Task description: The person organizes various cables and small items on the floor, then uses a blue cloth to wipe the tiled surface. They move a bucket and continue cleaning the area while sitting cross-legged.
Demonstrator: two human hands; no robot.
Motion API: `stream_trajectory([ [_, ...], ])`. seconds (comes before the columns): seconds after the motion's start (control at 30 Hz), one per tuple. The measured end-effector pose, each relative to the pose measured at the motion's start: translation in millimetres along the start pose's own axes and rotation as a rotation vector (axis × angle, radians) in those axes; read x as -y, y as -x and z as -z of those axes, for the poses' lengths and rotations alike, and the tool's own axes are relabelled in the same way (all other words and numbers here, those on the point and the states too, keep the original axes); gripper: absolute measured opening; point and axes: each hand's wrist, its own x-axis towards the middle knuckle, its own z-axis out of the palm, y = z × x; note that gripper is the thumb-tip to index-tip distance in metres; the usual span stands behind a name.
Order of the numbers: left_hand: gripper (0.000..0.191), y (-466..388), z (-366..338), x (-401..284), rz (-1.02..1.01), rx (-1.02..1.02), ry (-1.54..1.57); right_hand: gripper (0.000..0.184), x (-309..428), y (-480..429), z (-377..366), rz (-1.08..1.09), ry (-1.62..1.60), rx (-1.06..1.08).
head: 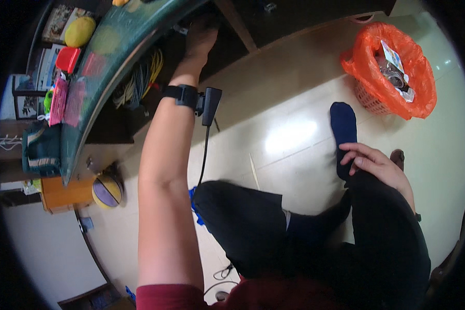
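Observation:
My left hand (202,33) reaches into the dark space under a green-topped desk (112,58). Its fingers are lost in shadow, so what they touch cannot be made out. Close to that wrist, on a low dark surface, lies a bundle of yellow, grey and pale cables (139,83). A black strap (182,95) with a corded black device (212,106) is fastened around the left wrist. My right hand (383,166) rests on my right knee in black trousers (387,221), its fingers slightly apart and holding nothing. Beyond it is my foot in a navy sock (343,124).
An orange bag lines a pink waste basket (372,97) at the upper right, with rubbish inside. On the desk stand a yellow rounded object (80,31), a red container (67,59) and a pink basket (58,101). A purple-and-yellow ball (107,191) lies on the tiled floor (232,155).

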Motion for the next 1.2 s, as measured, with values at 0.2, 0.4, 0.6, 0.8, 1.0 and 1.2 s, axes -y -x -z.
stream_trajectory([
  [0.2, 0.034, 148.0, 96.9, 16.2, -0.057, 0.049, -0.217, 0.04, 1.6, 8.4, -8.0, -0.014, -0.028, -0.064],
  [0.4, 0.038, 416.6, 204.4, 98.6, 0.511, -0.071, -0.211, 0.057, 66.8, 75.1, 5.7, 0.142, 0.431, -0.061],
  [0.6, 0.043, 603.0, 218.3, 134.8, 0.706, -0.2, -0.22, 0.061, 180.9, 209.3, -55.9, 0.307, 1.111, -0.037],
  [0.8, 0.038, 523.7, 179.8, 105.5, 0.35, -0.269, -0.1, 0.049, 151.2, 241.0, -182.5, 0.551, 1.275, 0.384],
  [1.0, 0.035, 453.7, 132.3, 45.8, 0.187, -0.017, -0.089, 0.036, 105.2, 219.5, -233.6, 0.783, 1.134, 0.364],
  [1.2, 0.035, 513.8, 141.3, 8.8, 0.296, -0.116, -0.082, 0.024, 117.9, 198.2, -219.3, 0.834, 1.073, 0.505],
])
